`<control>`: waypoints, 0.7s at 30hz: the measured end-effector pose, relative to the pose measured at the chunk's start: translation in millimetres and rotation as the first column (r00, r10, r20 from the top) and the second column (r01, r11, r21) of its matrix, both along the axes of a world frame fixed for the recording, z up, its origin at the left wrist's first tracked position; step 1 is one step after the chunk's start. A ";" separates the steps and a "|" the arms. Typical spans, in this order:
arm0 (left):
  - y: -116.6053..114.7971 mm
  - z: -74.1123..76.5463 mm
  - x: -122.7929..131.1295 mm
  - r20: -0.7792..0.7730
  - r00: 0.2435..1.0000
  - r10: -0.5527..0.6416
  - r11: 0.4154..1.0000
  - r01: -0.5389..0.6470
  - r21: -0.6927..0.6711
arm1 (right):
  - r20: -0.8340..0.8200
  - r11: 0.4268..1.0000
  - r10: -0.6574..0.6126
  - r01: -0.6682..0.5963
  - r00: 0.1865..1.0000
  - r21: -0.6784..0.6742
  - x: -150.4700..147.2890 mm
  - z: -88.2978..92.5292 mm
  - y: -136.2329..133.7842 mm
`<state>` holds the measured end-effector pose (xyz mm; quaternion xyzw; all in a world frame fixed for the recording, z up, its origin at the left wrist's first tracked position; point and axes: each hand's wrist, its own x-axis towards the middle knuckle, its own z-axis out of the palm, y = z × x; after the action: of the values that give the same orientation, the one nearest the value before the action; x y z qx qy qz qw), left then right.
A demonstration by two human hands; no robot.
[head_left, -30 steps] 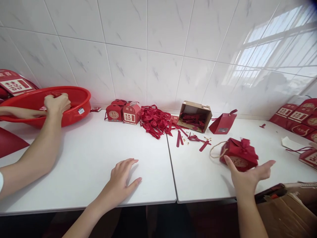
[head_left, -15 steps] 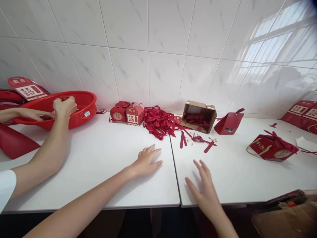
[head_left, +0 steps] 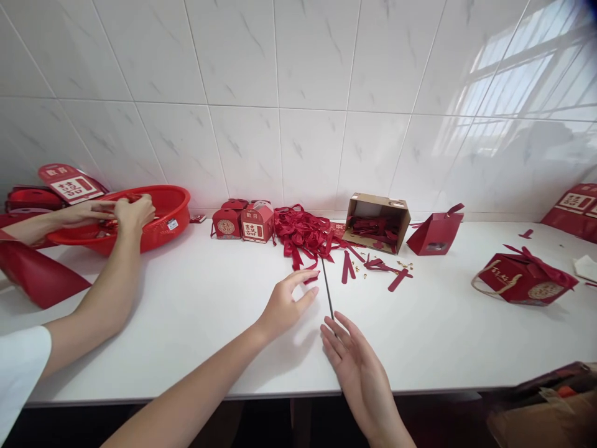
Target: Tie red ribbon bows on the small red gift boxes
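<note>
The ribbons lie in a loose red heap at the back of the white surface, near the tiled wall. One tail of the heap reaches forward, almost to the seam between the two table tops. I judge them very light, soft and a little slippery. They look tangled, so a pull on one would probably drag others with it. The best place to take one is near a free end, pinched flat between thumb and first finger.

My left hand is nearest to them. Its grip is spread, the thumb and first finger apart around that forward tail. It holds nothing, and I cannot tell whether a fingertip touches the tail. My right hand is just beside it, across the seam, fingers loosely apart and also empty.

To the right of the heap a cardboard box lies on its side with more red strips inside. Some cut strips are in front of it, and a red paper bag leans beside it. Further right lies a gift box with a bow. Left of the heap stand two small boxes. At the far left another person's hands work in a red basin.
</note>
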<state>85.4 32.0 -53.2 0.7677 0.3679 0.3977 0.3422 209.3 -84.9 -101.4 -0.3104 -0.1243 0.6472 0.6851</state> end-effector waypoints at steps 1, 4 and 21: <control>-13.9 5.2 -5.5 0.066 0.998 0.006 1.000 -0.005 -0.017 | -0.035 1.000 0.012 -0.011 0.999 0.011 -1.0 0.9 1.2; -49.3 13.2 -19.9 0.186 0.982 0.033 0.987 -0.003 -0.163 | -0.149 0.991 0.129 -0.122 0.980 0.060 -5.2 7.9 3.7; -96.0 3.0 -41.9 0.272 0.959 0.076 0.960 0.004 -0.281 | 0.141 0.951 0.265 -0.283 0.954 0.123 -18.4 21.5 -19.5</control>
<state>43.5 -63.9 -50.1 0.6408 0.3823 0.4527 0.4881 190.8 -104.4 -79.9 -0.2799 -0.2540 0.7053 0.5998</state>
